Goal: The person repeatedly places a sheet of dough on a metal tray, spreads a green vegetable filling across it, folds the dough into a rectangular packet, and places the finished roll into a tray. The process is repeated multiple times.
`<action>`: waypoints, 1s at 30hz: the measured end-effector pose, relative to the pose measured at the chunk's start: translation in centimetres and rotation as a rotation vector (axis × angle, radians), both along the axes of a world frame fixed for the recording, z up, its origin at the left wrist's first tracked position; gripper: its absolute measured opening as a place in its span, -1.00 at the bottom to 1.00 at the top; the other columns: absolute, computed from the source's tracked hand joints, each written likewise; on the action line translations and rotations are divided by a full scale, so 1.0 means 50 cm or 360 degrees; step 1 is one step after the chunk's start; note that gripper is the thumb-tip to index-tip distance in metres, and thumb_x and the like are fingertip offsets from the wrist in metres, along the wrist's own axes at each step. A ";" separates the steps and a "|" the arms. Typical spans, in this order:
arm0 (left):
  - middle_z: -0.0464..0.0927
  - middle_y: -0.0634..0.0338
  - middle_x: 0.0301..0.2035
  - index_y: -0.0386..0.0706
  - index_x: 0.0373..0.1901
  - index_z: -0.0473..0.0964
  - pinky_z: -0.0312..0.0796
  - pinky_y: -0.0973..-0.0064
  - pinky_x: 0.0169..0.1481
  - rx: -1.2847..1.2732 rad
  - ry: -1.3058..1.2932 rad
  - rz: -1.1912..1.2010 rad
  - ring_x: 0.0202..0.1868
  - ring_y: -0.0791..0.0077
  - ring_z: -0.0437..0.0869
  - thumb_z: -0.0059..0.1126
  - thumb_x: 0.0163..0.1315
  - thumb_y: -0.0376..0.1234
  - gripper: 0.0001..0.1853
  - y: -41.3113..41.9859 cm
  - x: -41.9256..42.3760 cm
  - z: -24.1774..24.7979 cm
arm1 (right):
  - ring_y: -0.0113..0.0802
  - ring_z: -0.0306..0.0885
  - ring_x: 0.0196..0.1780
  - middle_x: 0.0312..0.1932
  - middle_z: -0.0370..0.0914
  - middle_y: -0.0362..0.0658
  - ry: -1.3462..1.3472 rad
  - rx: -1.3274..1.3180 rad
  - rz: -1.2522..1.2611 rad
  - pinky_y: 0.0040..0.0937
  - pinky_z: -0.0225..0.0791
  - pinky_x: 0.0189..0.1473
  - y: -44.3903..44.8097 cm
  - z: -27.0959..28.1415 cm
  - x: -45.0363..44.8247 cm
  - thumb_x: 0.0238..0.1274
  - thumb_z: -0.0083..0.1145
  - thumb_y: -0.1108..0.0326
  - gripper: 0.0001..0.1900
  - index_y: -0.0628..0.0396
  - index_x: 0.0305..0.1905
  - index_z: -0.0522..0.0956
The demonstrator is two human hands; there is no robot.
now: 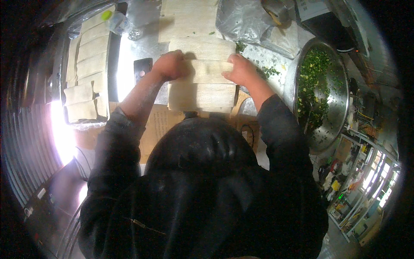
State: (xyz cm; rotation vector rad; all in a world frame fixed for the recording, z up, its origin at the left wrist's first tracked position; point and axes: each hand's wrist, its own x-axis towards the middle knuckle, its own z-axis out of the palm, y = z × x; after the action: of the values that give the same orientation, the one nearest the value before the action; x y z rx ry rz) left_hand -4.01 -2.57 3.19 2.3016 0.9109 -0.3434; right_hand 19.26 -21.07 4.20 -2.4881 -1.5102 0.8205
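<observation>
Pale, cloth-textured sheets, apparently tofu skin, lie stacked in front of me. A folded sheet spans the space between my two hands, its ends in my fingers. My left hand closes on its left end, and my right hand pinches the right end between thumb and fingers. Another sheet lies just below it, nearer my body, and a larger sheet stretches away at the top. Chopped greens are scattered to the right of my right hand. What the folded sheet encloses is hidden.
At left, a tray holds rows of folded pale pieces, with a green-capped plastic bottle at its upper edge. A phone lies beside my left forearm. A large steel bowl of chopped greens stands right, near plastic bags.
</observation>
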 end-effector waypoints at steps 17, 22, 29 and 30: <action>0.62 -0.21 -0.16 -0.28 -0.06 0.47 0.50 0.05 0.03 -0.0002 -0.0577 0.0415 -0.04 -0.17 0.65 0.30 0.12 -0.24 -0.59 -0.105 -0.103 -0.048 | -0.01 0.65 0.05 -0.01 0.65 0.18 0.0208 0.0425 -0.0780 -0.13 0.47 0.07 -0.090 0.012 -0.098 0.17 0.40 0.20 -0.46 0.27 0.17 0.51; 0.70 0.03 -0.17 -0.32 0.09 0.44 0.61 0.35 -0.03 -0.0395 -0.0674 0.0467 -0.14 0.36 0.74 0.32 0.33 -0.30 -0.60 -0.119 -0.145 0.057 | -0.13 0.61 0.13 0.10 0.62 0.03 0.0971 0.0767 -0.0789 -0.23 0.47 0.15 -0.164 0.100 -0.083 0.22 0.33 0.31 -0.45 0.28 0.26 0.44; 0.52 -0.01 0.27 -0.27 0.34 0.45 0.40 0.21 0.32 -0.2223 -0.0839 0.0746 0.20 0.16 0.59 0.09 0.41 0.03 -0.35 -0.193 -0.215 0.133 | 0.24 0.47 0.29 0.34 0.43 0.17 0.2844 0.0371 -0.1354 0.29 0.43 0.18 -0.241 0.058 -0.133 0.30 0.15 0.00 -0.27 0.22 0.44 0.26; 0.52 0.00 0.28 -0.28 0.34 0.44 0.43 0.24 0.28 -0.2250 -0.0857 0.0731 0.19 0.17 0.60 0.09 0.42 0.02 -0.35 -0.205 -0.221 0.127 | 0.28 0.44 0.30 0.36 0.40 0.19 0.2798 0.0357 -0.1202 0.36 0.43 0.14 -0.244 0.042 -0.141 0.32 0.12 -0.08 -0.24 0.21 0.44 0.25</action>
State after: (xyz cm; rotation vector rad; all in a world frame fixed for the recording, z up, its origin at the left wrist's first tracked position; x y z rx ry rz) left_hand -15.04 -12.84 9.51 0.7777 0.5497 -0.0720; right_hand 12.23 -33.28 6.32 -0.9865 -0.0046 1.6491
